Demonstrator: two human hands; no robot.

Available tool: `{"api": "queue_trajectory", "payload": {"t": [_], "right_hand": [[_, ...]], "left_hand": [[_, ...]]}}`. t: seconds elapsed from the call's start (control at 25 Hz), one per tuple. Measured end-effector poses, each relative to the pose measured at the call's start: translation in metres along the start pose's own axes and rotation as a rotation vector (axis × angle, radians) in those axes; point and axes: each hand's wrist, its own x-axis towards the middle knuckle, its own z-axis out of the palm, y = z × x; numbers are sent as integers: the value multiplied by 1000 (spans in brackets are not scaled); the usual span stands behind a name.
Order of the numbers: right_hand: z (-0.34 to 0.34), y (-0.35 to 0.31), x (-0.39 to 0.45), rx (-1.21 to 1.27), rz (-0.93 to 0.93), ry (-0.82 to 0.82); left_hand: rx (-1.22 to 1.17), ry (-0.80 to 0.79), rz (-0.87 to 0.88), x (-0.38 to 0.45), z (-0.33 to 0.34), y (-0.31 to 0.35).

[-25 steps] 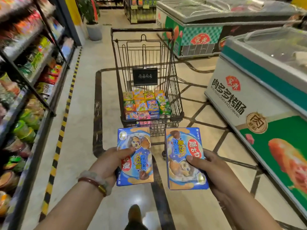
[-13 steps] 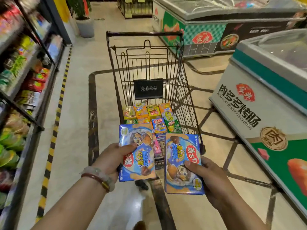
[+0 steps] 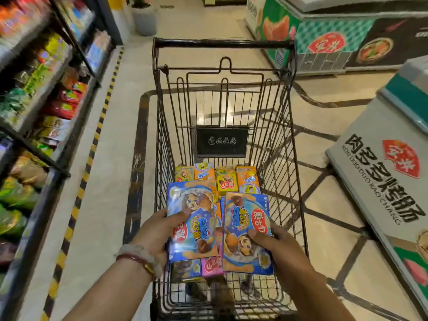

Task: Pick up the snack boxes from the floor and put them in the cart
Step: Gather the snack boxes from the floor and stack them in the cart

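hands over wire cart (image 3: pixel 281 140), each gripping one blue snack box. left hand (image 3: pixel 159 230) fingers clamped on left blue box (image 3: pixel 191 221), thumb across its face, beaded bracelets (image 3: pixel 136 256) on wrist. right hand (image 3: pixel 275 246) fingers clamped on right blue box (image 3: pixel 246 232), thumb on front. both boxes held flat, side by side, edges overlapping, above cart's near end. loose snack boxes (image 3: pixel 225 178), yellow and orange, lie on cart floor toward far end; pink box (image 3: pixel 212 266) under held pair.
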Motion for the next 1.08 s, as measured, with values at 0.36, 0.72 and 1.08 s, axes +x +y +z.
{"api": "queue_trajectory", "payload": {"t": [0.36, 0.72, 1.08], "right_hand": [[30, 13, 231, -83, 71, 100], [64, 69, 388, -317, -83, 77], [90, 94, 413, -1331, -802, 158]], "left_hand": [[267, 509, 162, 212, 18, -22], [619, 695, 313, 364, -7, -49], [1347, 447, 560, 372, -4, -75]]}}
